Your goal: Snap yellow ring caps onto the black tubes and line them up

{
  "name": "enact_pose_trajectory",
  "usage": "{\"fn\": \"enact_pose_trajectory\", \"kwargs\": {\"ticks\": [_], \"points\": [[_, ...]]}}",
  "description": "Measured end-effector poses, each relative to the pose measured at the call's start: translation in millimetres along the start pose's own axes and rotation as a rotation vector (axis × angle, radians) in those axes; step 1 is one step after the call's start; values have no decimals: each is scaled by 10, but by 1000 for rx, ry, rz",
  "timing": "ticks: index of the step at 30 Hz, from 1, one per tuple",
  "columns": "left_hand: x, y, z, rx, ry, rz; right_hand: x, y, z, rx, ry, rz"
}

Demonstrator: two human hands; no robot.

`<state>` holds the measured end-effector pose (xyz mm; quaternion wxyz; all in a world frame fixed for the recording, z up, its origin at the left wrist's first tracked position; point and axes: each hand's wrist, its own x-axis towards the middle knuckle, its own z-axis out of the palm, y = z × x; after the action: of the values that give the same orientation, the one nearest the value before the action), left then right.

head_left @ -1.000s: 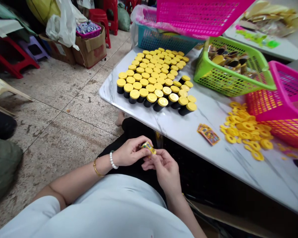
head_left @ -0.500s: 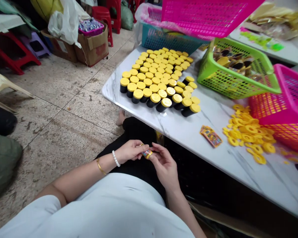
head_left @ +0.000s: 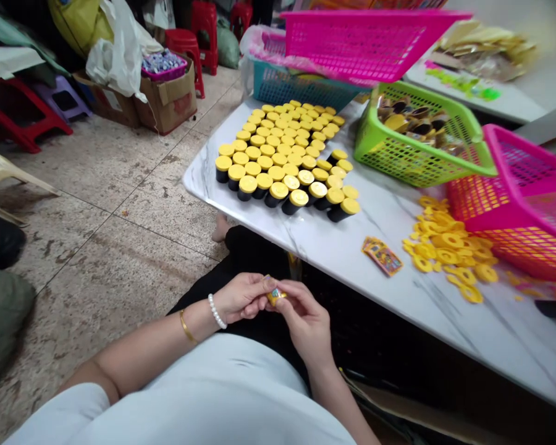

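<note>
Over my lap, my left hand [head_left: 242,298] and my right hand [head_left: 308,319] meet around a small yellow printed card [head_left: 277,296]. It looks curled or folded, and fingers cover much of it. My left thumb and fingers pinch one side, while my right thumb and fingers grip the other. A few similar printed cards [head_left: 383,256] lie fanned on the marble-patterned table [head_left: 324,238], to the right of my hands. Yellow flat rings [head_left: 447,241] are heaped beyond those cards.
Many black tubs with yellow lids [head_left: 278,159] stand grouped on the table. Behind and right are a green basket [head_left: 417,162] of yellow-and-dark pieces, a tilted pink basket [head_left: 514,204], and a pink basket [head_left: 361,46] over a blue one [head_left: 287,86]. The table's edge runs close to my right hand.
The card's colourful face has turned, and more plain yellow shows now. My right fingers have closed in over it, nearer my left fingertips. The camera view has shifted slightly.
</note>
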<state>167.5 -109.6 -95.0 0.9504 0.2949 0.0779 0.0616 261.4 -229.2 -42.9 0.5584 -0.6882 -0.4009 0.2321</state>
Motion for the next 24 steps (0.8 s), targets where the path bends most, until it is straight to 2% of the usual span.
{"fn": "enact_pose_trajectory", "kwargs": {"ticks": [3,5,8,10,12,14,15,17,19,21,22,24], "points": [[-25,-43,48,28,-20,-39,-53,-64,2,-39,-9,-50],[-45,-80,84,27,13,-83,-94,-80,1,-46,-16,-56],[-46,-120,134,0,51,-106,-115,-114,-34,-90,-102,-79],[-29,-111,173,-64,15,-78,-57,-222,-103,-104,-168,-106],[-20,-73,223,-115,-59,-56,101,-469,-219,-133,-166,-157],[-23,-31,275,-142,-88,-38,391,-865,-379,-225,-65,-244],[-26,-18,297,-147,-78,-35,585,-1101,-473,-300,29,-310],[-34,-17,331,-143,-32,-46,1026,-1573,-682,-383,264,-468],[-45,-46,351,-124,16,-65,1420,-1932,-895,-415,373,-543],[-61,-80,352,-89,46,-66,1625,-2074,-1068,-544,424,-543],[-68,-92,343,-73,53,-64,1633,-2052,-1128,-623,418,-545],[-76,-104,299,-52,65,-56,1483,-1844,-1204,-820,380,-540]]}}
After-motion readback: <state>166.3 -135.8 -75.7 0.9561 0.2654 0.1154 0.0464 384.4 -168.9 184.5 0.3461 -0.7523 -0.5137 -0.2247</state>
